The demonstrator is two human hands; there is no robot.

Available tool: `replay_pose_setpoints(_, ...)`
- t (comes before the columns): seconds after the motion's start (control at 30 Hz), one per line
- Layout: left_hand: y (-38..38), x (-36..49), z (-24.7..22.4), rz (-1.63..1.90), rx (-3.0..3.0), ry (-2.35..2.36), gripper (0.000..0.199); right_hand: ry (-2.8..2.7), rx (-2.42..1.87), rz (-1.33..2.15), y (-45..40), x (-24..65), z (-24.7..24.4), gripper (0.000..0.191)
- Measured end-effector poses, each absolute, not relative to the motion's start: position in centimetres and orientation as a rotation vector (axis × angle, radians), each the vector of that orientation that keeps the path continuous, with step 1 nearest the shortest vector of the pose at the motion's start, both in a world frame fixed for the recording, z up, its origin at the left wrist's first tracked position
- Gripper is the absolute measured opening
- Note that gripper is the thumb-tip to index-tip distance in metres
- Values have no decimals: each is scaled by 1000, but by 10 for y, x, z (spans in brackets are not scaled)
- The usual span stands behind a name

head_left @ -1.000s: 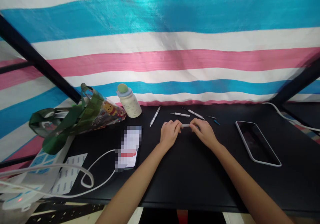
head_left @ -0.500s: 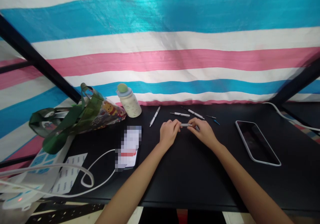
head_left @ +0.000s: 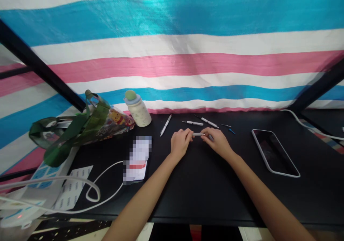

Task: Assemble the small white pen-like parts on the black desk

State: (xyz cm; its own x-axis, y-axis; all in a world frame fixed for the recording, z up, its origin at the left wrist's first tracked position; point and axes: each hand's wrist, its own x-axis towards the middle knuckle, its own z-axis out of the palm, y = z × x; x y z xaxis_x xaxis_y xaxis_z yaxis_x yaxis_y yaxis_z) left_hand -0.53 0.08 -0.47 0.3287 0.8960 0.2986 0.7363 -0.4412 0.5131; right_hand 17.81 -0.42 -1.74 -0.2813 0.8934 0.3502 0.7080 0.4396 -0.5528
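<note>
Between my two hands a white pen (head_left: 197, 134) lies level, just above the black table. Its left end is in my left hand (head_left: 182, 140), whose fingers are closed round it. At the other end, my right hand (head_left: 215, 140) pinches the tip with thumb and forefinger. Behind my hands rest a white pen with its dark thin end to the left (head_left: 192, 123), another with a dark thin end (head_left: 209, 122), and a whole white pen (head_left: 166, 125). A thin small rod (head_left: 225, 125) and a small blue piece (head_left: 232, 131) are to the right of them.
A phone with a lit screen (head_left: 138, 158) is left of my arm, a white cable (head_left: 107, 171) running to it. Further back stand a bottle (head_left: 139, 112) and a green bag (head_left: 94, 126). A dark-screened phone (head_left: 275, 153) lies at right. Striped sheeting (head_left: 188, 67) hangs behind the table.
Both hands keep their hold on the pen and have hardly moved. The whole view has shifted very slightly.
</note>
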Motion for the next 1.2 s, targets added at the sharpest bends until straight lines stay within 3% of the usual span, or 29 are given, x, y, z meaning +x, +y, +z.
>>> replay_pose_setpoints(0.33, 0, -4, -5, 840, 2326, 1463, 34, -2093, -1363, 353, -9, 178, -12, 26)
replay_pose_setpoints(0.63, 0, -5, -5, 812, 2309, 1506, 37, -2044, -1293, 379, -2, 179, -21, 8)
replay_pose_setpoints(1.2, 1, -4, -8, 837, 2334, 1504, 39, -2032, -1290, 279, -4, 181, -21, 10)
